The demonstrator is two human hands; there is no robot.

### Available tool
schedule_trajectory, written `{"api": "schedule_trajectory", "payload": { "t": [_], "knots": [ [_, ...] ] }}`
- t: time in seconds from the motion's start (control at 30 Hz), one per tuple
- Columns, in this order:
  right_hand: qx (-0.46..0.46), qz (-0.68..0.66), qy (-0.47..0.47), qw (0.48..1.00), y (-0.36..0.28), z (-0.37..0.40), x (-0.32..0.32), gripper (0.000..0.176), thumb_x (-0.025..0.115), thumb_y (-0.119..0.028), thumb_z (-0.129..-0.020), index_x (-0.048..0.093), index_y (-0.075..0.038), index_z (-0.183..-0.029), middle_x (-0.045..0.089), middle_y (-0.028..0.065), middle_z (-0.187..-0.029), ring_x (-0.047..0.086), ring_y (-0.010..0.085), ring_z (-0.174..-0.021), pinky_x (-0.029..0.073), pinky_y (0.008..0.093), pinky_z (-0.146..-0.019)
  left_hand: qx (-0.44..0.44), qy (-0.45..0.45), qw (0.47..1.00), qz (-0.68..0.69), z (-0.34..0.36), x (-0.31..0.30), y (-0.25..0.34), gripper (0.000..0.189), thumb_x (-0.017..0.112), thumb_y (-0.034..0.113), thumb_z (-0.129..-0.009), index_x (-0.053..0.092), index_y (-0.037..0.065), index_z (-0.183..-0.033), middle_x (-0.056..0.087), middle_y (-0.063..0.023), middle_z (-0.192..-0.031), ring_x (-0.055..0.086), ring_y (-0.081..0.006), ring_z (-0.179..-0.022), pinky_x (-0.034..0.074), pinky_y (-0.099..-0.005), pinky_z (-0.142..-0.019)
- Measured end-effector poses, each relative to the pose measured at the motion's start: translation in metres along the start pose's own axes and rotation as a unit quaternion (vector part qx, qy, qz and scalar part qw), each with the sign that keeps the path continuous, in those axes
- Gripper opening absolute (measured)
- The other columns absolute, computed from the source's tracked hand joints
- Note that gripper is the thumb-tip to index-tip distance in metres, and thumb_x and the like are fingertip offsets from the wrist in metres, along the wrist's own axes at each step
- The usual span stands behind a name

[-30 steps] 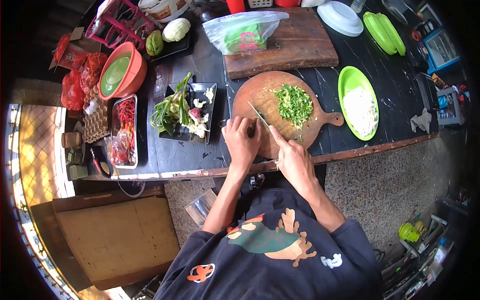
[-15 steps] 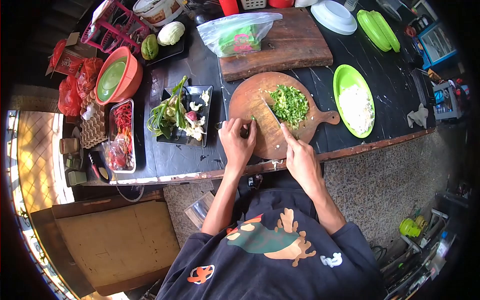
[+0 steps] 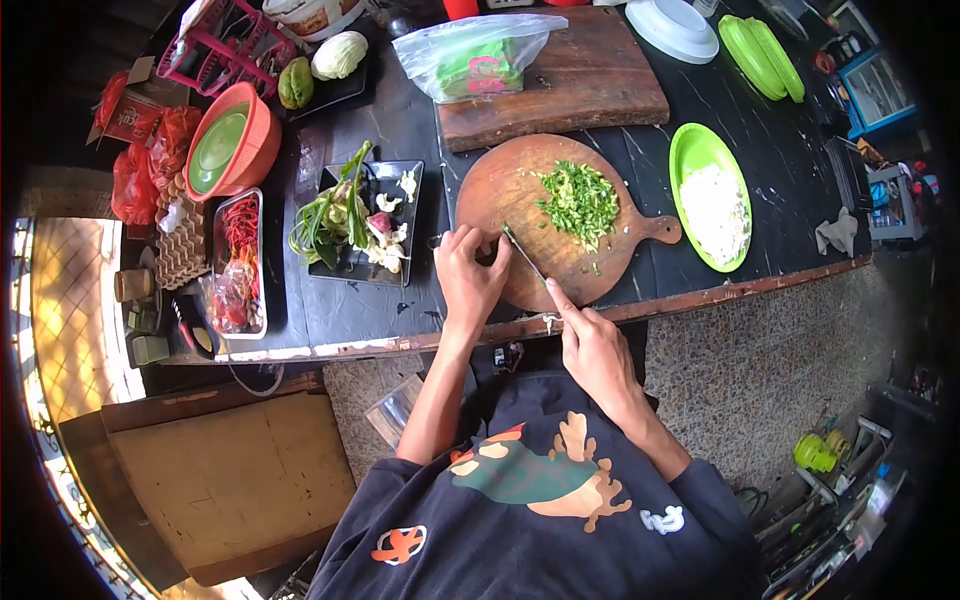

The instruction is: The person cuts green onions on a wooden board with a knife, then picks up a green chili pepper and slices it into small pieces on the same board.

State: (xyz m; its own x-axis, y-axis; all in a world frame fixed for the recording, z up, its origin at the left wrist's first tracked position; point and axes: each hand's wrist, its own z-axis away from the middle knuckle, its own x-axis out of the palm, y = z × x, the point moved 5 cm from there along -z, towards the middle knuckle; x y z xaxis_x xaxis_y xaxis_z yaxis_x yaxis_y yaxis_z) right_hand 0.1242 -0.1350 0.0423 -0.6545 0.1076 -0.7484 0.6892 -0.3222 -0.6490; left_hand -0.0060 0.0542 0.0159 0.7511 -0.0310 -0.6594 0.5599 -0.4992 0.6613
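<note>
My right hand (image 3: 593,340) is closed round the handle of a knife (image 3: 526,260), its blade slanting up and left over the round wooden board (image 3: 487,190). At the board's left edge, my left hand (image 3: 470,272) has its fingers curled, with a small green piece (image 3: 506,229) by the fingertips and the knife tip. Whatever lies inside those fingers is too small to make out. Chopped greens (image 3: 580,203) form a pile on the right half of the board. A black square plate (image 3: 405,180) to the left carries leafy stalks, garlic and a shallot.
Behind the board lies a thick wooden block (image 3: 600,75) with a plastic bag (image 3: 480,62) on it. A green oval plate (image 3: 684,150) of white shreds stands right. At left are a tray (image 3: 263,300) of red chillies, an orange basket (image 3: 262,140) and an egg carton (image 3: 182,256).
The knife and my right hand have moved left and down, away from the chopped pile, bringing the blade tip close to my left fingertips. My left hand has stayed nearly in place.
</note>
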Motion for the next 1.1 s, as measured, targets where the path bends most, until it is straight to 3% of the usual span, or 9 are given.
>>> {"api": "schedule_trajectory", "payload": {
  "t": [0.2,0.47,0.57,0.63,0.87,1.1],
  "knots": [
    [0.011,0.053,-0.01,0.999,-0.018,-0.035,0.021,0.085,0.065,0.0,-0.102,0.044,-0.032,-0.179,0.071,0.0234,-0.093,0.078,0.0475,-0.084,0.066,0.0579,-0.079,0.012,0.001,1.0,-0.003,0.0,0.0,-0.003,0.013,0.09,0.011,-0.088,0.081,0.002,-0.088,0.069,-0.0093,-0.079,0.063,-0.0289,-0.073,0.05,-0.043,-0.071],
    [-0.02,0.045,0.005,0.999,-0.025,-0.071,0.019,0.076,0.059,-0.002,-0.106,0.048,-0.028,-0.177,0.073,0.0285,-0.094,0.076,0.0508,-0.087,0.064,0.0617,-0.083,0.008,0.015,1.0,-0.02,0.003,0.003,-0.002,0.017,0.091,0.012,-0.089,0.077,0.003,-0.087,0.07,-0.0092,-0.08,0.063,-0.0302,-0.074,0.049,-0.0444,-0.07],
    [-0.009,0.038,-0.008,0.999,-0.021,-0.063,0.014,0.077,0.06,-0.002,-0.106,0.047,-0.029,-0.177,0.072,0.0284,-0.094,0.076,0.0509,-0.087,0.064,0.062,-0.083,-0.023,0.003,1.0,0.015,0.007,0.004,-0.004,0.028,0.091,0.018,-0.09,0.066,0.008,-0.084,0.065,-0.007,-0.083,0.062,-0.0319,-0.083,0.045,-0.0468,-0.077],
    [-0.006,0.032,-0.012,0.999,-0.018,-0.053,0.011,0.077,0.06,-0.002,-0.106,0.046,-0.03,-0.177,0.071,0.0283,-0.093,0.076,0.0505,-0.087,0.064,0.0619,-0.082,0.026,0.016,0.997,-0.075,0.011,0.001,0.004,0.013,0.091,0.012,-0.09,0.079,0.008,-0.092,0.068,-0.007,-0.083,0.064,-0.03,-0.082,0.047,-0.0448,-0.077],
    [0.009,0.046,-0.031,0.998,-0.015,-0.05,0.012,0.08,0.061,-0.005,-0.107,0.042,-0.034,-0.179,0.073,0.0259,-0.097,0.079,0.0496,-0.089,0.065,0.0617,-0.083,0.055,0.008,0.994,-0.091,0.01,-0.006,0.014,0.009,0.089,0.013,-0.092,0.081,0.009,-0.096,0.069,-0.0056,-0.086,0.067,-0.0307,-0.086,0.048,-0.0456,-0.08],
    [0.033,0.038,0.013,0.999,0.009,-0.05,-0.014,0.075,0.061,-0.004,-0.106,0.051,-0.031,-0.175,0.073,0.0252,-0.094,0.079,0.0475,-0.086,0.065,0.0595,-0.08,0.044,-0.003,0.998,-0.05,0.001,0.005,0.017,0.008,0.087,0.014,-0.093,0.082,0.009,-0.097,0.074,-0.0064,-0.092,0.068,-0.0314,-0.09,0.049,-0.0454,-0.083]
  ]
}}
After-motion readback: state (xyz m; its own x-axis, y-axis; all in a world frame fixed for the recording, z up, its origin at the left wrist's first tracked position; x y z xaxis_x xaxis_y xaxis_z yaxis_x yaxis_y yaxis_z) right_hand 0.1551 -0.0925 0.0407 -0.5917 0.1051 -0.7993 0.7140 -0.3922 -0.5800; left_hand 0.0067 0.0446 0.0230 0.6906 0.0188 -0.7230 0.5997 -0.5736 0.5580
